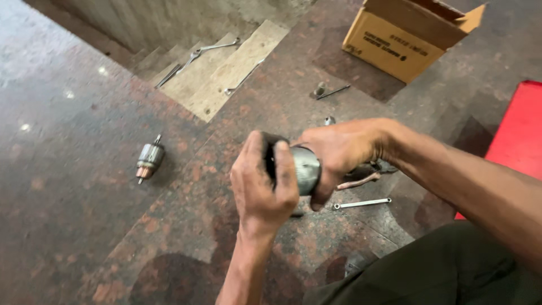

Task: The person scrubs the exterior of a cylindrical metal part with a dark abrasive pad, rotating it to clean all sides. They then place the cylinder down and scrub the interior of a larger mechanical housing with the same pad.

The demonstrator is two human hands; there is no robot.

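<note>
Head view: over the stone floor point(84, 186), both hands clamp a grey metal motor housing point(305, 168), left hand point(262, 183) fingers on what may be its dark end cap, right hand point(339, 149) around the body, while the armature point(149, 160) already lies out, well apart.

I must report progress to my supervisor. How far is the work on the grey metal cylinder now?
Done, it seems: a copper-ended motor armature already lies apart on the reddish stone floor. In hand: the left hand and right hand both grip the grey metal cylinder housing, the left on its dark end. Left: unclear; a slim silver spanner lies unused nearby.
</note>
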